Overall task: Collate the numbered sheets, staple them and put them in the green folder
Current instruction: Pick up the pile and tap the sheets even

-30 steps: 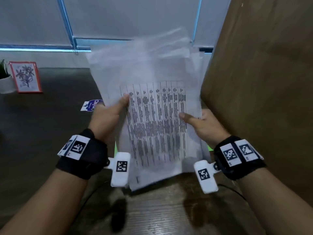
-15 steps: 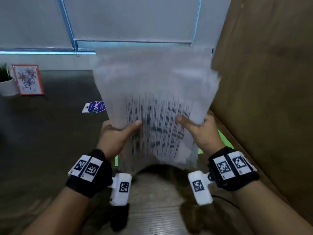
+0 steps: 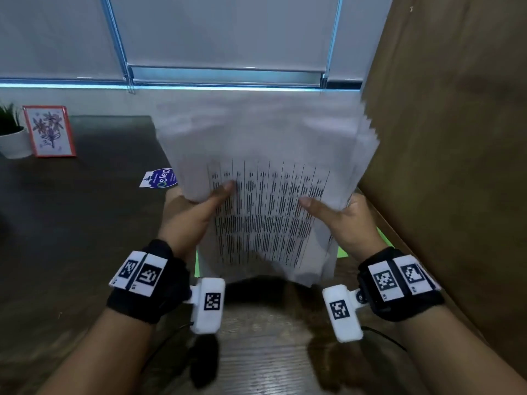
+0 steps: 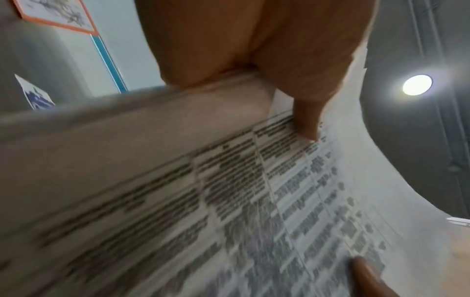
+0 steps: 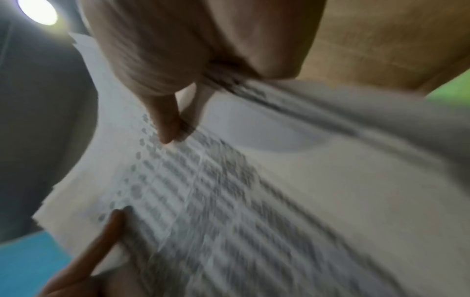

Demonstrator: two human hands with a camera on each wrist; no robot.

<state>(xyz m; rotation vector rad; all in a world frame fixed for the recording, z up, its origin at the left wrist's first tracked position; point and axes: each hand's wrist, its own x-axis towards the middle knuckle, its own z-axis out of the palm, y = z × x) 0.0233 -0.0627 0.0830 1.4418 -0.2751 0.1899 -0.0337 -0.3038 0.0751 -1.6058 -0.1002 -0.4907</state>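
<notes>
Left hand point(image 3: 191, 212): clamped on the left edge of the sheets point(image 3: 265, 195), thumb laid across the print.
Right hand point(image 3: 346, 220): clamped on the right edge likewise.
Sheets: held upright above the surface point(image 3: 85, 223), probably so the fanned edges can be squared.
Green folder point(image 3: 383, 240): glimpsed under the stack, near right.
Wrist views: thumb pinches are shown close; stapler unseen.

A dark wooden table point(image 3: 71, 223) stands before grey window blinds point(image 3: 222, 29); a brown wooden panel point(image 3: 456, 138) rises at right.
</notes>
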